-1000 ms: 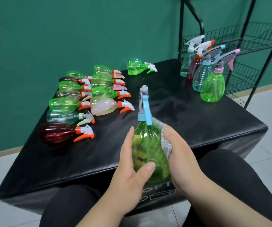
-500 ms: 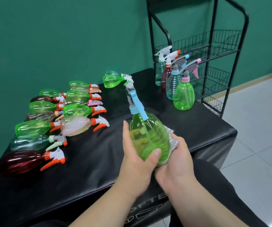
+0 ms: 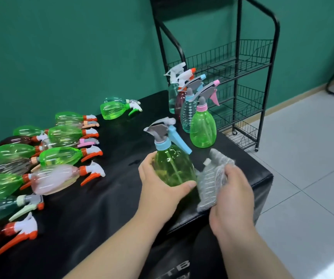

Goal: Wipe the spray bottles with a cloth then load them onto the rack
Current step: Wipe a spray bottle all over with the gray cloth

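Observation:
My left hand (image 3: 160, 184) grips a green spray bottle (image 3: 172, 168) with a blue collar and grey-blue trigger, held upright over the black table (image 3: 101, 218). Just to its right my right hand (image 3: 232, 196) holds a grey ribbed cloth (image 3: 212, 178), which is off the bottle now. Several spray bottles (image 3: 61, 156) lie on their sides at the left of the table. Several more stand upright at the back right, the nearest a green one with a pink collar (image 3: 202, 127). The black wire rack (image 3: 248, 65) stands behind the table's right end, its shelves bare.
One green bottle (image 3: 115, 109) lies alone near the table's back edge. The table's right edge drops to a grey tiled floor (image 3: 307, 178). A green wall runs behind everything. My dark-clothed knee shows below the right hand.
The view has swung right and closer. My right hand has drawn the cloth away from the bottle's side. The left hand has turned the bottle upright and carried it further over the table.

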